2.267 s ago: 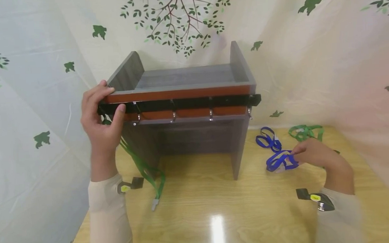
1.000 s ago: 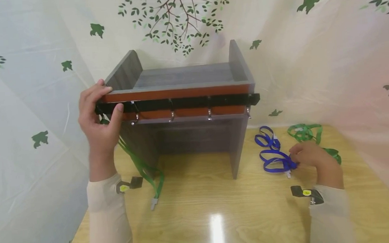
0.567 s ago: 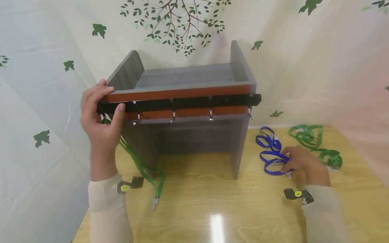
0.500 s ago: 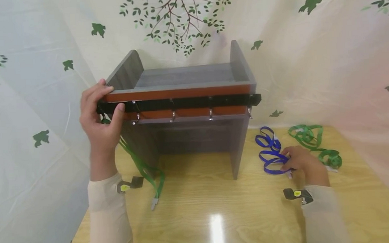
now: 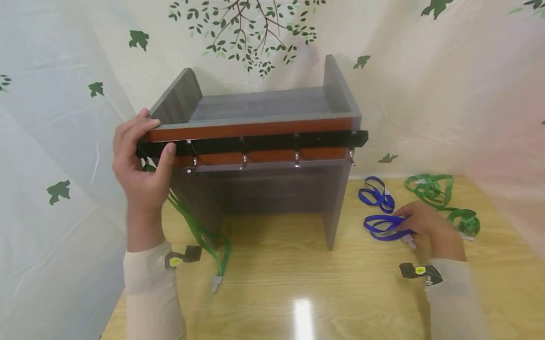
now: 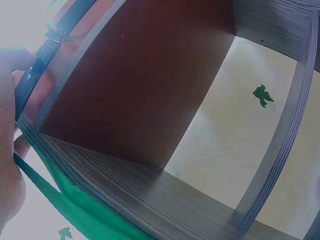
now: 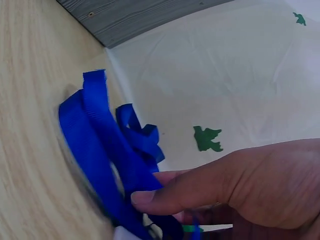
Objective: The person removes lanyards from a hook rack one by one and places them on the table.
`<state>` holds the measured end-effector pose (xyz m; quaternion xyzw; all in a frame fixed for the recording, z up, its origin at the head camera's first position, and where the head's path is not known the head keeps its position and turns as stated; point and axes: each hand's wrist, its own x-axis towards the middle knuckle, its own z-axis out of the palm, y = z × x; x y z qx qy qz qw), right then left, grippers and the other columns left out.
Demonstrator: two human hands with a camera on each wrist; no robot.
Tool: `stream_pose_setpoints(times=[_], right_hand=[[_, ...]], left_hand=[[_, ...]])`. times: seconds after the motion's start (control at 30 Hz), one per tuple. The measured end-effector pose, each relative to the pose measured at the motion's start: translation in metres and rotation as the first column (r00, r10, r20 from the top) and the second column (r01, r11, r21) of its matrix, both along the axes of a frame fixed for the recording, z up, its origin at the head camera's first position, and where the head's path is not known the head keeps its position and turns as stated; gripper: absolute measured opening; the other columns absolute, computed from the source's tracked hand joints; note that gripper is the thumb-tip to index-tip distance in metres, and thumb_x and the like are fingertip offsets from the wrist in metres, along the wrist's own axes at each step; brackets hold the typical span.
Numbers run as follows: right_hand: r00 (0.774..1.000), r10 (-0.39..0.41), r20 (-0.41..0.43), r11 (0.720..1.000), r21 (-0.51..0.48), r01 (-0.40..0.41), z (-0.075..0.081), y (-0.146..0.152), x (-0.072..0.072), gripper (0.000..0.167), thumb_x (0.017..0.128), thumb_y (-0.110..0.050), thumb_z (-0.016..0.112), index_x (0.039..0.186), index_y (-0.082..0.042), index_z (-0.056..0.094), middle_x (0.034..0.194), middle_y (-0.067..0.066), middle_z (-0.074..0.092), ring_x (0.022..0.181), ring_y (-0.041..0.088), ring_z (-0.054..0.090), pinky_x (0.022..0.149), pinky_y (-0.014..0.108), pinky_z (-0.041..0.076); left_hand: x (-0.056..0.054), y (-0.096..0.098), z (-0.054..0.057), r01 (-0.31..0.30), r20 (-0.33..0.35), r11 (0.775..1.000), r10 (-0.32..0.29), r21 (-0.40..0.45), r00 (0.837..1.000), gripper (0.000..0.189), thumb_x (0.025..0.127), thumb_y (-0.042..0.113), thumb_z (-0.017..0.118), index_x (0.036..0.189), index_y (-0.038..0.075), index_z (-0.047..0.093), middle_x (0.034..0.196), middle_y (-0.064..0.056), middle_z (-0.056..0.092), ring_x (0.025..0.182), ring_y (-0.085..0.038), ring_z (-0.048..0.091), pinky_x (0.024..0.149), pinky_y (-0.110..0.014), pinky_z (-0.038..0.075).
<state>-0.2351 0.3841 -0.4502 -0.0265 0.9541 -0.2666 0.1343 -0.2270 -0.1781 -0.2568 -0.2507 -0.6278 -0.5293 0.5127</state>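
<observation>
My left hand (image 5: 139, 158) grips the left front corner of a grey wooden shelf (image 5: 260, 104), its thumb on the black rail (image 5: 271, 143) with silver hooks. A green lanyard (image 5: 195, 229) hangs at that corner, its upper end hidden behind the hand; its strap (image 6: 85, 210) also shows in the left wrist view. On the right, my right hand (image 5: 427, 224) pinches a looped blue lanyard (image 5: 380, 227) between thumb and fingers. In the right wrist view the blue strap (image 7: 92, 135) passes under the thumb, and its loops stand slightly off the table.
A second blue lanyard (image 5: 376, 196) lies just behind the held one. Two green lanyards lie farther right, one at the back (image 5: 430, 189) and another nearer (image 5: 466, 221). The wooden table (image 5: 268, 292) meets a leaf-printed cloth backdrop (image 5: 401, 83) behind the shelf.
My right hand has shifted left and taken the nearer blue lanyard between its fingers; its loops are now gathered and pulled slightly away from the other blue one. The left hand keeps its place.
</observation>
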Motion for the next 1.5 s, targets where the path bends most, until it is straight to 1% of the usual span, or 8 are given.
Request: stream_pose_setpoints(times=[0.2,0.37,0.57,0.73,0.97,1.23,1.37,1.5], right_hand=[[1.0,0.028,0.009,1.0,0.001,-0.028,0.02,-0.001,0.008,0.052,0.089,-0.011,0.077,0.135,0.009,0.064,0.137,0.036,0.063,0.121,0.057,0.062,0.099,0.067,0.054],[0.999,0.035,-0.034,0.999,0.041,-0.034,0.039,-0.006,0.014,0.045,0.097,-0.021,0.07,0.133,0.005,0.068,0.137,0.037,0.063,0.126,0.062,0.056,0.098,0.07,0.053],[0.991,0.079,-0.107,0.997,0.029,-0.076,0.063,-0.018,0.021,0.028,0.102,-0.022,0.066,0.114,-0.001,0.079,0.109,0.019,0.08,0.099,0.036,0.074,0.084,0.054,0.062],[0.974,0.155,-0.163,0.988,0.026,-0.153,0.084,-0.034,0.034,0.022,0.102,-0.023,0.067,0.109,-0.008,0.081,0.1,0.004,0.081,0.092,0.016,0.069,0.078,0.037,0.058],[0.958,0.198,-0.209,0.979,-0.009,-0.204,0.106,-0.062,0.056,0.011,0.1,-0.023,0.072,0.098,-0.015,0.08,0.087,-0.005,0.073,0.074,0.01,0.056,0.063,0.025,0.049],[0.925,0.205,-0.319,0.965,-0.092,-0.246,0.118,-0.096,0.072,0.015,0.098,-0.021,0.075,0.083,-0.02,0.074,0.071,-0.007,0.059,0.062,0.006,0.047,0.055,0.025,0.043],[0.888,0.205,-0.412,0.949,-0.139,-0.283,0.119,-0.115,0.077,0.018,0.095,-0.015,0.076,0.08,-0.024,0.073,0.071,-0.01,0.061,0.066,0.005,0.053,0.06,0.024,0.048],[0.841,0.228,-0.49,0.912,-0.196,-0.361,0.114,-0.139,0.08,0.02,0.095,-0.011,0.075,0.082,-0.025,0.074,0.076,-0.013,0.064,0.072,0.004,0.058,0.067,0.024,0.054]], left_hand=[[0.0,0.001,0.002,0.003,-0.015,1.0,-0.002,0.009,1.0,0.052,0.087,0.03,0.079,0.113,-0.013,0.07,0.123,-0.01,0.071,0.135,-0.032,0.06,0.119,-0.038,0.046],[-0.001,0.002,0.003,0.013,-0.046,0.999,-0.011,0.029,0.999,0.071,0.09,0.053,0.076,0.111,-0.015,0.07,0.121,-0.01,0.072,0.134,-0.031,0.062,0.122,-0.04,0.044],[0.0,0.001,0.005,0.026,-0.067,0.999,-0.023,0.045,0.997,0.072,0.093,0.055,0.069,0.109,-0.015,0.07,0.118,-0.006,0.073,0.132,-0.031,0.064,0.124,-0.043,0.042],[0.002,0.001,0.006,0.034,-0.061,0.999,-0.032,0.036,0.998,0.08,0.093,0.064,0.067,0.11,-0.015,0.07,0.119,-0.005,0.073,0.132,-0.028,0.064,0.122,-0.04,0.043],[0.004,-0.002,0.008,0.067,-0.02,0.998,-0.067,0.006,0.998,0.086,0.09,0.071,0.065,0.112,-0.012,0.071,0.121,-0.001,0.075,0.132,-0.023,0.064,0.118,-0.033,0.046],[0.008,-0.017,0.013,0.094,0.032,0.994,-0.093,-0.05,0.995,0.075,0.097,0.064,0.06,0.112,-0.007,0.077,0.12,0.001,0.08,0.129,-0.018,0.069,0.117,-0.031,0.047],[0.006,-0.021,0.015,0.114,0.028,0.991,-0.112,-0.073,0.993,0.075,0.098,0.064,0.06,0.11,-0.008,0.078,0.119,0.0,0.081,0.128,-0.017,0.071,0.118,-0.031,0.048],[0.006,-0.024,0.02,0.138,0.017,0.986,-0.136,-0.097,0.99,0.073,0.1,0.061,0.059,0.108,-0.01,0.078,0.118,-0.001,0.082,0.127,-0.017,0.072,0.118,-0.032,0.05]])
